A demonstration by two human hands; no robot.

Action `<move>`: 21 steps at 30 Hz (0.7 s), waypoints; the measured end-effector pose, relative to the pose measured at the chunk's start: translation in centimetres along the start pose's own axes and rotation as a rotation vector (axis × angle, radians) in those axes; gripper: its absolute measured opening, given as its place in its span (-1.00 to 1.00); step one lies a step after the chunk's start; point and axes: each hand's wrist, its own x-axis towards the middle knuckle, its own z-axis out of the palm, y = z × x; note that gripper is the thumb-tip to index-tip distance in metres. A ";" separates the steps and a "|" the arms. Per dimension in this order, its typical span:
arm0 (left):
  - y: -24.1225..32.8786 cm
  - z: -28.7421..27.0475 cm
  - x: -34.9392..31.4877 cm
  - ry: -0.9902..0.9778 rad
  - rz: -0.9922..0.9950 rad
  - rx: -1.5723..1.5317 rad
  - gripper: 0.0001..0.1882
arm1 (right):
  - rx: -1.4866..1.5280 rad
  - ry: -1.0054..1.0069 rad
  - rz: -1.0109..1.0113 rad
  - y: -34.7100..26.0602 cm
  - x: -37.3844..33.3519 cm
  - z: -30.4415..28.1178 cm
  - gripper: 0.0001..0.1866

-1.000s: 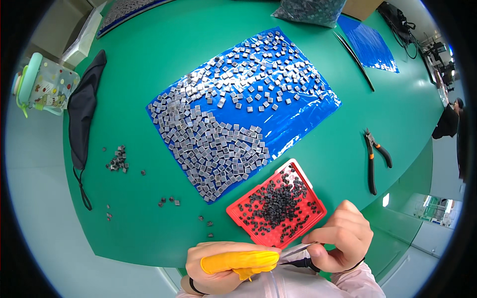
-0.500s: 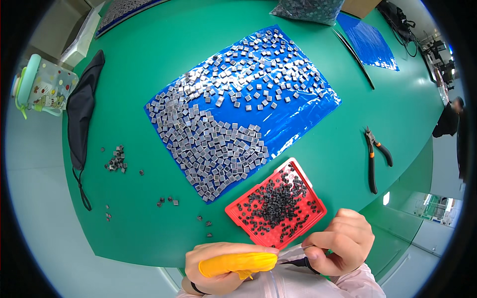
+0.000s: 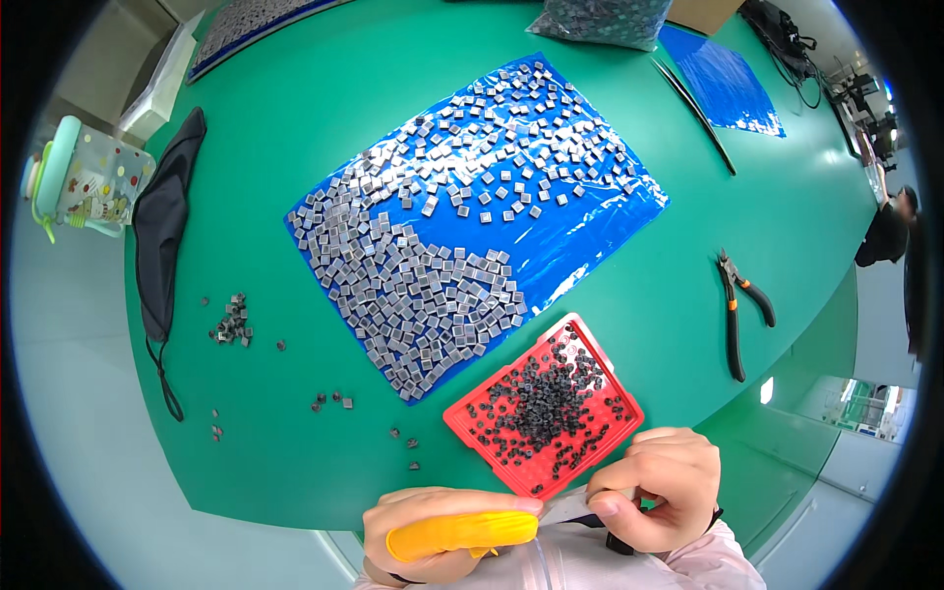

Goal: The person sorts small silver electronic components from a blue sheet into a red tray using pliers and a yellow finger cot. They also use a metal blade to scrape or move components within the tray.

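Observation:
My left hand, with a yellow rubber cover over one digit, is closed at the near edge, close to my body. My right hand is closed in a pinch to its right. Between the two sets of fingertips shows a pale flat piece; I cannot make out what it is or which hand holds it. Just beyond the hands lies a red tray, scattered with small black round parts heaped in its middle.
Beyond the tray, a blue sheet carries many small grey square pieces. Loose parts and a black strap-like cloth lie left. Cutting pliers and tweezers lie right. A filled bag sits at the back.
My right hand has moved slightly left and closer to my left hand. The left hand has shifted a little left. The tray and sheet look unchanged apart from a slight view shift.

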 end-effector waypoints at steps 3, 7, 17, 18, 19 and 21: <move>1.2 -0.4 0.8 -0.165 -0.254 -0.103 -0.69 | 0.045 -0.024 0.058 -0.1 -0.2 -0.1 -0.84; 0.8 -0.4 0.3 -0.108 -0.203 -0.111 -0.81 | 0.102 -0.074 0.110 -0.1 -0.1 -0.2 -0.85; -0.2 -0.3 -0.2 -0.050 0.016 -0.033 -0.72 | 0.239 -0.120 0.381 -1.6 0.2 -0.8 -0.85; -0.2 -0.3 -0.1 -0.041 0.044 -0.033 -0.73 | 0.256 -0.123 0.404 -1.8 0.3 -0.8 -0.85; 0.2 -0.5 -0.2 -0.076 -0.057 -0.063 -0.82 | 0.274 -0.127 0.427 -1.8 0.3 -0.9 -0.85; 1.6 -0.6 1.1 -0.163 -0.263 -0.138 -0.71 | 0.324 -0.032 0.392 -1.5 0.1 -0.9 -0.84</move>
